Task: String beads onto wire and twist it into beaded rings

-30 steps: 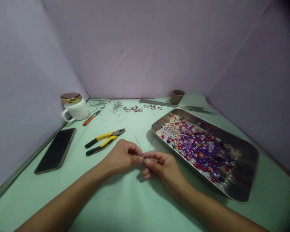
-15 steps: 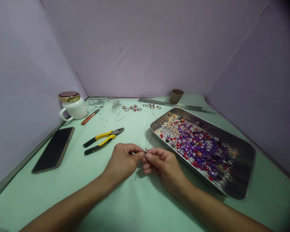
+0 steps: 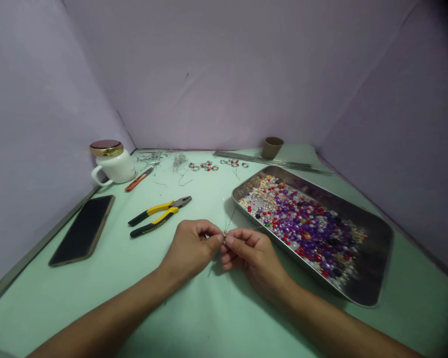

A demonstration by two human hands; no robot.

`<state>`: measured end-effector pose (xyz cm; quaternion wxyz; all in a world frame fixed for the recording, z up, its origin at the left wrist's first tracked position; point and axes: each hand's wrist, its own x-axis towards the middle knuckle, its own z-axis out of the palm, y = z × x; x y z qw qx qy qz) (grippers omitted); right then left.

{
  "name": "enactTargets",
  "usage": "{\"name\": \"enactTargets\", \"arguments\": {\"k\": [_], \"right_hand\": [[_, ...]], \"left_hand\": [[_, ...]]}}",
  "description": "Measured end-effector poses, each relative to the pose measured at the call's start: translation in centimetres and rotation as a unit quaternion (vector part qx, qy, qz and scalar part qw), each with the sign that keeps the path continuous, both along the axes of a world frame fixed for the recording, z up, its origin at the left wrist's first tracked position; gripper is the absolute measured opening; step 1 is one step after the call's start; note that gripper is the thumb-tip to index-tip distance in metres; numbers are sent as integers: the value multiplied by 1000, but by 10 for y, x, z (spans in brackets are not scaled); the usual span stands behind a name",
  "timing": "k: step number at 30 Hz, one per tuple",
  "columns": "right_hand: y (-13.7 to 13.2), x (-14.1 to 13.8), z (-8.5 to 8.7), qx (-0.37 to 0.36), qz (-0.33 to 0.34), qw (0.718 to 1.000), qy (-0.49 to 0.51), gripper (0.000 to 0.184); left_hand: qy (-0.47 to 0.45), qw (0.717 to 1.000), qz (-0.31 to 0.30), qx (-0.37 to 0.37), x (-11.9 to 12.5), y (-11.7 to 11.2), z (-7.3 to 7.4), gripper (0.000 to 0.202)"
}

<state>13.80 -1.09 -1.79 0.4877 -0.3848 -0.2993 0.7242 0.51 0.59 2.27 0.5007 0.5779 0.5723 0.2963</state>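
Observation:
My left hand (image 3: pixel 196 244) and my right hand (image 3: pixel 252 252) meet just above the table, fingertips nearly touching. Both pinch a small cluster of beads on thin wire (image 3: pixel 225 233) between thumb and forefinger. Loose wire ends stick out from it, upward, to the right and below. The fingers hide most of the cluster, so its shape is hard to make out. To the right of my right hand lies a metal tray (image 3: pixel 384 268) holding purple, red, white, gold and black beads (image 3: pixel 306 228). Pliers with yellow and black handles (image 3: pixel 160 214) rest left of my left hand.
A phone (image 3: pixel 82 229), a lidded white mug (image 3: pixel 114 166) and an orange cutter knife (image 3: pixel 139 180) are on the left. Along the back lie wire scraps (image 3: pixel 179 161), beaded wire rings (image 3: pixel 204 166), long straight wires (image 3: pixel 272 162) and a brown cup (image 3: pixel 272 147).
The hands keep almost the same pose and hold on the beaded wire. The wire end that pointed upward and the one near the left fingers show less clearly now.

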Motion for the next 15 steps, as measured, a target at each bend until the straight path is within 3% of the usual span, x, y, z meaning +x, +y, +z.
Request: {"name": "enactTargets", "arguments": {"k": [3, 6, 11, 15], "right_hand": [[0, -1, 1, 1, -6, 1000, -5, 25], [-1, -3, 1, 13, -10, 999, -29, 26], [-2, -6, 1, 70, -6, 994, -84, 23], [-3, -6, 5, 77, 2, 993, -85, 24]], "left_hand": [[55, 997, 7, 48, 0, -3, 1, 13], [122, 980, 10, 157, 0, -6, 1, 16], [205, 941, -108, 248, 5, -9, 1, 20], [235, 923, -137, 271, 7, -7, 2, 19]]}}
